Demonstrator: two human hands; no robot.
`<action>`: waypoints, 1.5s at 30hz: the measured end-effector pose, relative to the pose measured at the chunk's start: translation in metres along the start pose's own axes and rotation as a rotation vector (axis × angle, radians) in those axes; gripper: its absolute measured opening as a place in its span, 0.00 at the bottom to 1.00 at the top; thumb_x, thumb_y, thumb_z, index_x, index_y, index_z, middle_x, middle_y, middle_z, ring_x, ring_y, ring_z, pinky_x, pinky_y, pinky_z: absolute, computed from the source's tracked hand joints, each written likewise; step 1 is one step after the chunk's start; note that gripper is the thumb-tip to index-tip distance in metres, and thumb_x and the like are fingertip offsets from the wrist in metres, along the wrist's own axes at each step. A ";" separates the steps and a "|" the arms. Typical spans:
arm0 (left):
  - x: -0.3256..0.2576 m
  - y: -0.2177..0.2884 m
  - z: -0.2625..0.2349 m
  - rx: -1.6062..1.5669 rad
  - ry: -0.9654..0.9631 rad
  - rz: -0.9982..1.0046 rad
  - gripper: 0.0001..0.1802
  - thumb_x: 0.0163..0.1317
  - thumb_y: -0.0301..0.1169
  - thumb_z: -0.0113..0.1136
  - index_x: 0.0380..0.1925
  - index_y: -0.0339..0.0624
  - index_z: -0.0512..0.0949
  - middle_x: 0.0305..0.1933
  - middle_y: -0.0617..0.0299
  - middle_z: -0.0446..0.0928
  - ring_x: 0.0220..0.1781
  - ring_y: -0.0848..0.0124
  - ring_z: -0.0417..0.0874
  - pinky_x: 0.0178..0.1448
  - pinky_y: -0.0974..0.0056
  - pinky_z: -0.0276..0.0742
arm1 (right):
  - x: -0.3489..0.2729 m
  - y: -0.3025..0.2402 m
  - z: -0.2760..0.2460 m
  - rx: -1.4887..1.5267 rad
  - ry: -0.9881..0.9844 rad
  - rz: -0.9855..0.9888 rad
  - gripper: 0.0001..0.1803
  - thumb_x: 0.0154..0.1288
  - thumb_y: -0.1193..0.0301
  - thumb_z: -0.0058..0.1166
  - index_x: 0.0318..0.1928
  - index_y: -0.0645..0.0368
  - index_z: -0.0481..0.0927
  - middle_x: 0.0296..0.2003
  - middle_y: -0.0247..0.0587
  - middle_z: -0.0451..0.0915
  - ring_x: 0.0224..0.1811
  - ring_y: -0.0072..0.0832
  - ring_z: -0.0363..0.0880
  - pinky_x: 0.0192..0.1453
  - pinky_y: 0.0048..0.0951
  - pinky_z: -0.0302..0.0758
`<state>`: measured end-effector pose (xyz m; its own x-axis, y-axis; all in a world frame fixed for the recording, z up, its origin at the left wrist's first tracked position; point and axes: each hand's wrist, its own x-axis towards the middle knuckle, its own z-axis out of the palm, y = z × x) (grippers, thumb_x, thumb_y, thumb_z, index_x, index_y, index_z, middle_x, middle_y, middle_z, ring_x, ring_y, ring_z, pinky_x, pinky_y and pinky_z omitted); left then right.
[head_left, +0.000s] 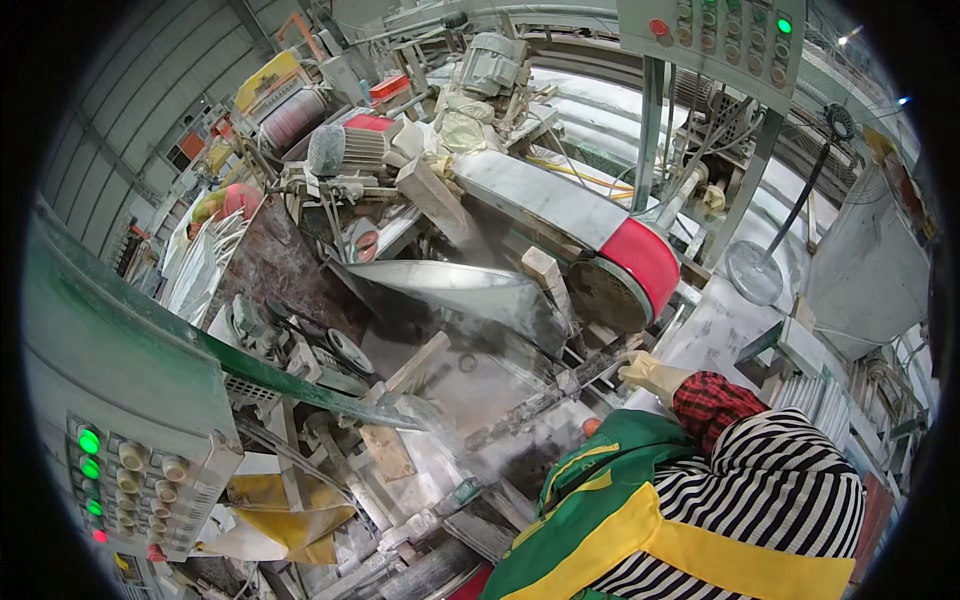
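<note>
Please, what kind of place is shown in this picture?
Probably a stone-working workshop. A belt sanding machine with a red-covered wheel stands over a dusty work table, button control panels hang nearby, and a gloved hand presses a long strip there.

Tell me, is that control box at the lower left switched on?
On, it seems: three round lamps glow green on the control box, with one red lamp below. Whether the machine itself is running, the picture cannot tell.

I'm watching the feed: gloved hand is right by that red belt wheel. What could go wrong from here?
1. The gloved hand grips a long strip close under the red belt wheel; a slip might bring glove or red plaid cuff against the belt.
2. Dust or spray hazes the work area, so the strip's contact point is hard to see.
3. Only one hand shows on the strip; it may twist or kick.
</note>
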<state>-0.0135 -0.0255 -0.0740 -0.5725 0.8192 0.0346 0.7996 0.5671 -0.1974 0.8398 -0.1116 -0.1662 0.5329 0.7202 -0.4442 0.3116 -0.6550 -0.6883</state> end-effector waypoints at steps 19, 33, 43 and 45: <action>-0.021 0.015 -0.009 0.140 0.149 0.138 0.35 0.61 0.37 0.60 0.69 0.49 0.62 0.71 0.49 0.62 0.73 0.51 0.61 0.72 0.44 0.61 | -0.011 -0.004 0.013 -0.022 -0.046 0.027 0.30 0.54 0.63 0.53 0.59 0.59 0.78 0.36 0.48 0.86 0.34 0.35 0.86 0.41 0.33 0.81; -0.164 0.125 -0.069 -0.632 0.615 0.341 0.24 0.63 0.34 0.58 0.59 0.40 0.73 0.59 0.44 0.71 0.62 0.52 0.71 0.65 0.46 0.67 | 0.031 -0.033 0.083 0.300 -0.306 -0.009 0.25 0.61 0.61 0.53 0.59 0.52 0.78 0.29 0.39 0.84 0.28 0.27 0.82 0.33 0.31 0.78; -0.235 0.389 -0.215 -1.169 -0.092 1.107 0.37 0.54 0.16 0.61 0.66 0.45 0.65 0.75 0.44 0.54 0.77 0.49 0.54 0.78 0.49 0.51 | -0.046 -0.232 0.067 1.001 -0.849 -0.210 0.36 0.68 0.60 0.59 0.70 0.61 0.61 0.43 0.45 0.82 0.38 0.26 0.80 0.40 0.27 0.78; -0.264 0.450 -0.238 -1.099 0.062 1.308 0.33 0.52 0.16 0.60 0.62 0.34 0.69 0.70 0.35 0.62 0.71 0.42 0.65 0.74 0.49 0.58 | -0.053 -0.245 0.063 0.870 -0.579 -0.508 0.40 0.69 0.66 0.57 0.74 0.60 0.52 0.53 0.49 0.77 0.48 0.29 0.78 0.47 0.27 0.78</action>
<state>0.5406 0.0333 0.0613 0.5026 0.7375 0.4511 0.4494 -0.6686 0.5924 0.6858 0.0255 -0.0102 -0.0082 0.9990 -0.0448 -0.3790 -0.0445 -0.9243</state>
